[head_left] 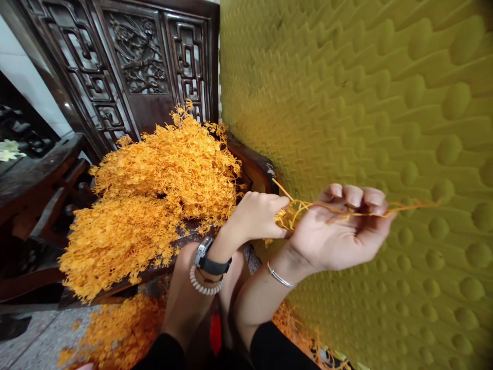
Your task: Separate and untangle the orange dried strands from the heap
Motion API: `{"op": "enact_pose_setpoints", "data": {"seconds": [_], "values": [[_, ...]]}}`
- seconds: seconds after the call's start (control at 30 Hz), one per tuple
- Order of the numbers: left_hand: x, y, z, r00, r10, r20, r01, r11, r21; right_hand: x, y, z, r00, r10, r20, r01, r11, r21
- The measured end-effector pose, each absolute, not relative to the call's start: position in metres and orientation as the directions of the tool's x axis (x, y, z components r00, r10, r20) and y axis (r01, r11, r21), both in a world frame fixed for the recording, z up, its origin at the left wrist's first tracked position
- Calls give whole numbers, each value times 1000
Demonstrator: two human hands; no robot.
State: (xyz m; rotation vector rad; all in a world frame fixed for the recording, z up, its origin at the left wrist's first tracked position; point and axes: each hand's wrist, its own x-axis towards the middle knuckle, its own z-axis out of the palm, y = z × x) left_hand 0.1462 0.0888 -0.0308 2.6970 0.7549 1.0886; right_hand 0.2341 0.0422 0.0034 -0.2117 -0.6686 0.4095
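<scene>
A thin orange sprig [308, 206] lies at the centre of the view, held between both hands. The left hand [259, 216] pinches its tufted end with closed fingers. The right hand [342, 231], palm up, curls its fingers over the stem, which runs on toward 3 o'clock. At 9 to 10 o'clock of the sprig, a big heap of orange sprigs [154, 190] rests on a dark wooden seat [250, 167]. More orange bits [115, 329] lie on the floor at 7 o'clock. A yellow-green bumpy panel [365, 92] fills the side from 12 to 5 o'clock, just behind the right hand. A carved wooden screen [138, 56] stands at 11 o'clock. The left wrist bears a watch [210, 261] and bead bracelet [202, 287], and the right wrist a silver bangle [279, 277].
</scene>
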Motion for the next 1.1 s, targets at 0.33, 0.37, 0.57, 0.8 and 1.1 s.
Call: {"op": "enact_pose_setpoints", "data": {"seconds": [0.33,0.37,0.57,0.8,1.1], "values": [[163,85,-42,602,269,752,346,-936,57,240,31,4,551,669,499,-261,706,-658],[163,86,-42,595,278,754,341,-937,77,238,26,6,544,649,532,-188,712,-676],[144,91,-34,409,464,786,206,-886,416,233,0,10,601,515,612,27,752,-659],[130,96,-29,319,583,747,13,-791,612,229,12,11,600,490,632,170,694,-700],[117,103,-27,419,627,657,-87,-693,716,238,21,2,469,727,501,62,539,-840]]}}
